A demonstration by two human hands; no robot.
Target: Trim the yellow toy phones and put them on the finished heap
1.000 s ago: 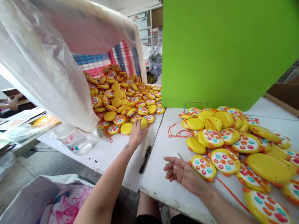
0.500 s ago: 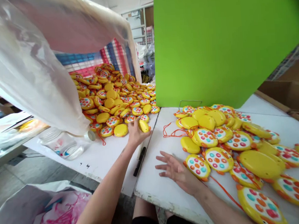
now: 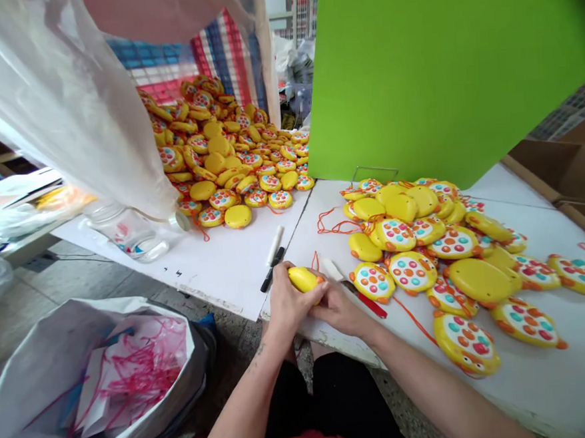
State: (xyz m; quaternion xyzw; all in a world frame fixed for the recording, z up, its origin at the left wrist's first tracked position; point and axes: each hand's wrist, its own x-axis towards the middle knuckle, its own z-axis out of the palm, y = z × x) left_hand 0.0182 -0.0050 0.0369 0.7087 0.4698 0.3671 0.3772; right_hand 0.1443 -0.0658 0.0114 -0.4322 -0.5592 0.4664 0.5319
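A yellow animal-shaped toy (image 3: pixel 303 279) is held low over the table's front edge, its plain yellow side up. My left hand (image 3: pixel 282 305) wraps round it, thumb along its near side. From the other side my right hand (image 3: pixel 339 307) closes on it, its fingers partly hidden beneath. A bit of orange cord rises behind the toy. Just left of my hands lie a white pen (image 3: pixel 275 244) and a black pen (image 3: pixel 272 272). Close to my right hand are a white flat piece (image 3: pixel 330 270) and a red strip (image 3: pixel 373 305), both partly covered.
On the left, a heap of similar toys (image 3: pixel 218 163) spills from a striped bag. More toys (image 3: pixel 411 272) with coloured dots lie on the right. A clear jar (image 3: pixel 130 233), a green panel (image 3: pixel 432 69), a cardboard box (image 3: pixel 564 166) and a floor bag of pink strands (image 3: pixel 137 363) surround the table.
My left hand has brought a toy from the heap's front edge towards me. The right hand, spread over the table before, has come in and closed on it. The view has tilted down.
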